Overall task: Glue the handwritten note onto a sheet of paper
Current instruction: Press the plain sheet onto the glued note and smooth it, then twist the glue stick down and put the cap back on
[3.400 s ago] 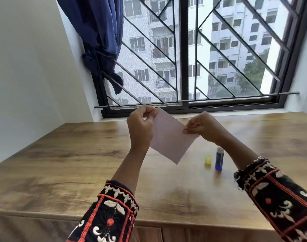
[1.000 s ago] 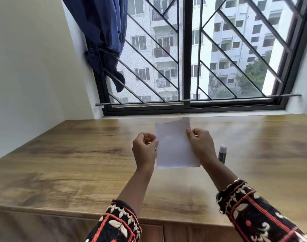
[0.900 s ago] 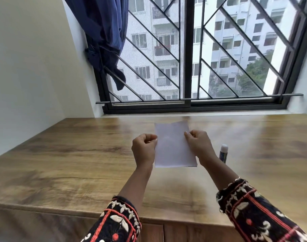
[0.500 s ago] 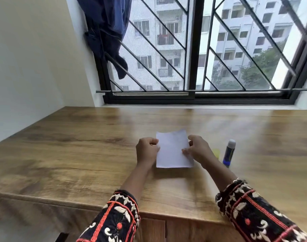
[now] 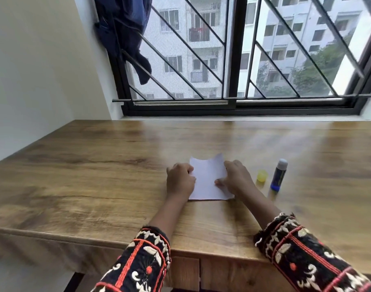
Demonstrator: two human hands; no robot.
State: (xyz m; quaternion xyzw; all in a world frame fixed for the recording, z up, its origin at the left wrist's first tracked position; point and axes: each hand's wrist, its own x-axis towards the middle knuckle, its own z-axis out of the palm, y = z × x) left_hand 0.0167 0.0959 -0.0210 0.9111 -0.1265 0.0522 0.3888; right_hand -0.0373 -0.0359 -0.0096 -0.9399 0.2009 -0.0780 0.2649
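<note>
On the counter [image 5: 96, 175], near its front edge, the paper [image 5: 205, 178] lies almost flat, blank side up, with its far right corner curled upward. Far behind and to the left of the paper, a dark blue cloth [image 5: 125, 28] hangs on the window [image 5: 235, 60] bars. The left hand [image 5: 180, 180] sits curled against the paper's left edge. The right hand [image 5: 237, 178] covers the paper's right edge, thumb lying on the sheet. Blur hides whether either hand pinches the paper or merely presses it. Just right of the paper is a yellow cap [image 5: 261, 178], then an upright, uncapped glue stick [image 5: 278, 175].
</note>
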